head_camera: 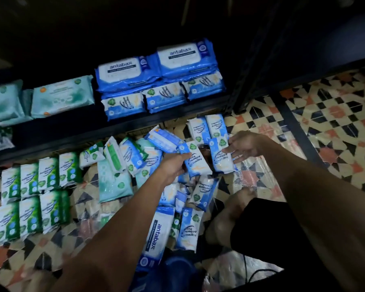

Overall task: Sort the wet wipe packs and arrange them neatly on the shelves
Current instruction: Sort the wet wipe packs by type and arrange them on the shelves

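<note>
I see the left hand gripping one blue wipe pack above the floor pile. The right hand pinches a second blue pack just beside it. More packs line the shelf beyond.

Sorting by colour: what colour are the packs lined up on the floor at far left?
Green and white packs, clearest in the head view.
</note>
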